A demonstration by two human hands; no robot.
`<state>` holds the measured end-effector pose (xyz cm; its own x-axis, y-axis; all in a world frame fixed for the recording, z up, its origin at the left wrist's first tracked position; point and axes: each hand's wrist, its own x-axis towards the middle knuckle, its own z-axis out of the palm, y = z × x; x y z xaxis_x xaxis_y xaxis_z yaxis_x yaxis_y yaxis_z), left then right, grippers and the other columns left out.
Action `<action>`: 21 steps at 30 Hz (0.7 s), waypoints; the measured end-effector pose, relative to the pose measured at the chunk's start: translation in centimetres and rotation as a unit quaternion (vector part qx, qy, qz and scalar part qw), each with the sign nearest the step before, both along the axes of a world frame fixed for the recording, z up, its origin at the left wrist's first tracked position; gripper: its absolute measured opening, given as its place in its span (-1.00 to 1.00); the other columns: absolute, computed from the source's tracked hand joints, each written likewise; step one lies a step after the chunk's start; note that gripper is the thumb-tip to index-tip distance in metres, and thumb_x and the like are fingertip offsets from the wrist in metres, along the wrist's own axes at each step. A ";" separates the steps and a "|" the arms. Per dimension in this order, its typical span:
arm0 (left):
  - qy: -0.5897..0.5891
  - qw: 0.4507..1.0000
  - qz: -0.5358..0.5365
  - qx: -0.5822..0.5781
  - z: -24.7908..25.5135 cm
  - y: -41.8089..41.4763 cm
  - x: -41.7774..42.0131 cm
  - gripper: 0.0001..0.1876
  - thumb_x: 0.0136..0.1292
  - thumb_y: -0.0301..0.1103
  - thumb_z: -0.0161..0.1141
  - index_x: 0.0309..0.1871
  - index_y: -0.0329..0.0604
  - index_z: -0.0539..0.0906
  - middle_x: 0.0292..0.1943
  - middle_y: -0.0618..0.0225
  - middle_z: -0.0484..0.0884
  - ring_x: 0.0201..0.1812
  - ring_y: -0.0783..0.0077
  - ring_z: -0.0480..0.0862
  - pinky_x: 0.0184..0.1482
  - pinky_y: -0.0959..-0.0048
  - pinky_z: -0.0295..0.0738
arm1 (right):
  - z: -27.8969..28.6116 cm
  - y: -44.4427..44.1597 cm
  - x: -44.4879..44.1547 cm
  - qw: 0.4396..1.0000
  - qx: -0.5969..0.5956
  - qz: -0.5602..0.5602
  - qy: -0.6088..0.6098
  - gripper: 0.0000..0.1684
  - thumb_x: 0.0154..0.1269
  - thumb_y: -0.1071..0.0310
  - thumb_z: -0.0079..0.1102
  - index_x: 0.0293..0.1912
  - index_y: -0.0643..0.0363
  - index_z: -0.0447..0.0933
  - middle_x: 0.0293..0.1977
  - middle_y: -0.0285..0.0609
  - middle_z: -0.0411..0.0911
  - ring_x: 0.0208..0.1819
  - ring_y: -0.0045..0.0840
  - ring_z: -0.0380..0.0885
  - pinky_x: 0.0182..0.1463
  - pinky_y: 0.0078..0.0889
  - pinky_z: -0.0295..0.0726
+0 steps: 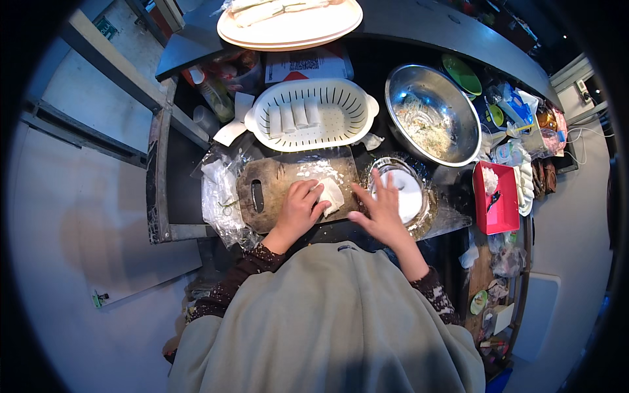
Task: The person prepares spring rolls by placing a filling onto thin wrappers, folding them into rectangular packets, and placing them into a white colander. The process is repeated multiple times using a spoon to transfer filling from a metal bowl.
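Note:
My left hand (298, 205) rests on a worn wooden cutting board (268, 172), its fingertips on the left edge of a small folded white wrapper (332, 195). The wrapper lies near the board's right side, below scattered white bits. My right hand (381, 209) has its fingers spread and holds nothing; it hovers between the board and a round dish (407, 196) with a white surface inside. Behind the board, several white rolls (300, 114) lie side by side in a white slotted plastic basket (356, 115). A steel bowl (474, 123) holds a pale shredded filling (430, 132).
Crumpled clear plastic (221, 196) lies against the board's left end. A pink-red tray (508, 211) with a white lump and a dark utensil stands at the right. On the raised shelf, an oval plate (300, 37) carries wrapped rolls. A plastic bottle (218, 100) stands left of the basket.

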<state>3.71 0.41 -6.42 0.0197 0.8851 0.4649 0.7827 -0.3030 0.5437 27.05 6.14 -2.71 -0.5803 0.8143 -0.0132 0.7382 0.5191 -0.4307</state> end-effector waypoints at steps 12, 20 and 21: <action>-0.001 1.000 0.001 0.003 -0.4 -0.1 -0.1 -0.60 0.15 -0.27 0.44 0.00 -0.30 0.69 0.04 0.09 0.63 0.08 -0.01 0.57 0.15 0.16 0.50 | 1.0 -0.5 -2.9 0.991 0.088 0.068 -0.075 -0.21 0.32 -0.41 0.00 0.35 -0.18 0.49 0.57 0.02 -0.04 0.61 0.10 -0.29 0.50 0.47 -0.24; 0.009 1.000 0.001 0.002 -0.6 0.1 -0.2 -0.59 0.12 -0.30 0.45 0.02 -0.30 0.68 0.04 0.09 0.63 0.07 0.00 0.58 0.14 0.16 0.51 | -1.5 0.4 -4.4 0.992 0.094 0.062 -0.050 -0.19 0.32 -0.44 -0.05 0.35 -0.16 0.50 0.58 0.04 -0.06 0.61 0.09 -0.34 0.50 0.49 -0.30; 0.006 1.000 0.004 0.003 -0.6 0.1 -0.2 -0.59 0.12 -0.30 0.45 0.02 -0.30 0.68 0.04 0.09 0.63 0.08 0.00 0.57 0.15 0.16 0.51 | -0.4 0.2 -4.1 0.993 0.081 0.057 -0.070 -0.19 0.32 -0.44 -0.04 0.34 -0.16 0.50 0.58 0.04 -0.07 0.61 0.09 -0.34 0.50 0.49 -0.30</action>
<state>3.54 0.47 -7.05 0.0191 0.8823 0.4702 0.7914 -0.3008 0.5322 22.98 6.37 -3.10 -0.6706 0.7414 0.0252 0.7176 0.6569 -0.2314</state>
